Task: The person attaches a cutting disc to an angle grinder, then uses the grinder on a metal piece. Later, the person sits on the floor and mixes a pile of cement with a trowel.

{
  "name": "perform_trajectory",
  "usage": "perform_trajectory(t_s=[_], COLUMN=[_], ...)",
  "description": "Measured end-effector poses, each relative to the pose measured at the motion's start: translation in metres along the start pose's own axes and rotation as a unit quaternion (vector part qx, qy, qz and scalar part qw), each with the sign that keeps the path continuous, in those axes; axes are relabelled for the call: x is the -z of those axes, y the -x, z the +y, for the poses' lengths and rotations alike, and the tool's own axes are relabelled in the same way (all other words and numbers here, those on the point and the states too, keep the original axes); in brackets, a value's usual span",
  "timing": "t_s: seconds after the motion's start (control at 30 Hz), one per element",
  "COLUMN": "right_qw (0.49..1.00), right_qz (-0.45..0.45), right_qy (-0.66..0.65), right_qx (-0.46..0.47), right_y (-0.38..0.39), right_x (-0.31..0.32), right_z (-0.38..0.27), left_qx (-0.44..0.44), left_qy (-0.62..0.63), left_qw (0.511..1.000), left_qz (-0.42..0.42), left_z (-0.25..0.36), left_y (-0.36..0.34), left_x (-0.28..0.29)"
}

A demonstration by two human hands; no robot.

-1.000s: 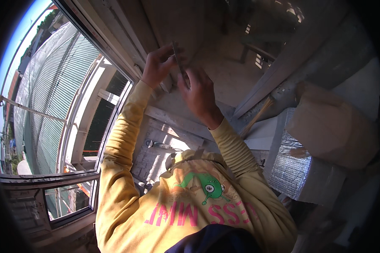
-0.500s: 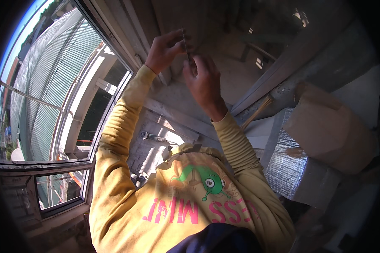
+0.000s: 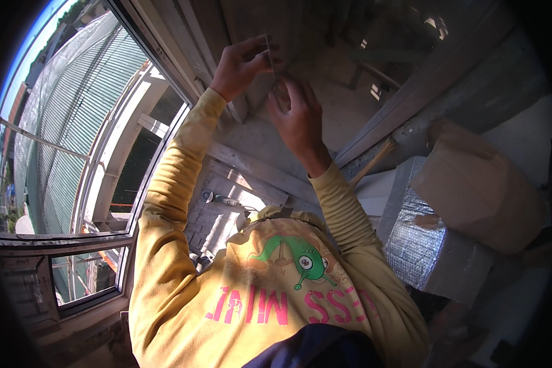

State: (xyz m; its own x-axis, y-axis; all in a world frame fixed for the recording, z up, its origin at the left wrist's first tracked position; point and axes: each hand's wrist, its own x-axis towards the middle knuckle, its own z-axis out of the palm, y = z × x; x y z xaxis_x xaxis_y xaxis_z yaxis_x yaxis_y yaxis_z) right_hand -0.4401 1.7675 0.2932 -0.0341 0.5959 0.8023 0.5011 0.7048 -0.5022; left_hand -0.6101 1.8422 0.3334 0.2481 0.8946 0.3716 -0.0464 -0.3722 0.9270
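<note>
A thin metal strip [image 3: 270,56] stands nearly upright against the grey wall [image 3: 349,104] above, pinched by the left hand [image 3: 239,64] at its upper part, while the right hand [image 3: 297,113] sits just below it, fingers loosely curled, touching its lower end.

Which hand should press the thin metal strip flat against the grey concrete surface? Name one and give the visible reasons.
Right, probably. The right hand lies spread just below the thin metal strip, fingers free to push. The left hand already pinches the strip near its upper part, so it seems busy steadying it against the grey concrete surface.
</note>
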Motion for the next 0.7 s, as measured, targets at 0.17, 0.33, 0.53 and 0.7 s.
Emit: perform_trajectory(t_s=[0.17, 0.33, 0.53, 0.7], right_qw=[0.998, 0.996, 0.994, 0.995], right_qz=[-0.030, -0.054, -0.062, -0.057], right_qy=[0.037, 0.050, 0.056, 0.060], right_qx=[-0.027, -0.046, -0.064, -0.063], right_y=[0.015, 0.027, 0.032, 0.032], right_x=[-0.003, -0.007, -0.012, -0.014], right_z=[0.015, 0.028, 0.036, 0.038], left_qx=[0.002, 0.004, 0.001, 0.002], left_qy=[-0.003, -0.018, -0.003, 0.005], left_qw=[1.000, 1.000, 1.000, 1.000], left_qz=[-0.003, -0.008, -0.010, -0.012], left_z=[-0.001, -0.002, -0.009, -0.013], left_y=[-0.006, -0.010, -0.014, -0.018], left_x=[0.002, 0.004, 0.006, 0.009])
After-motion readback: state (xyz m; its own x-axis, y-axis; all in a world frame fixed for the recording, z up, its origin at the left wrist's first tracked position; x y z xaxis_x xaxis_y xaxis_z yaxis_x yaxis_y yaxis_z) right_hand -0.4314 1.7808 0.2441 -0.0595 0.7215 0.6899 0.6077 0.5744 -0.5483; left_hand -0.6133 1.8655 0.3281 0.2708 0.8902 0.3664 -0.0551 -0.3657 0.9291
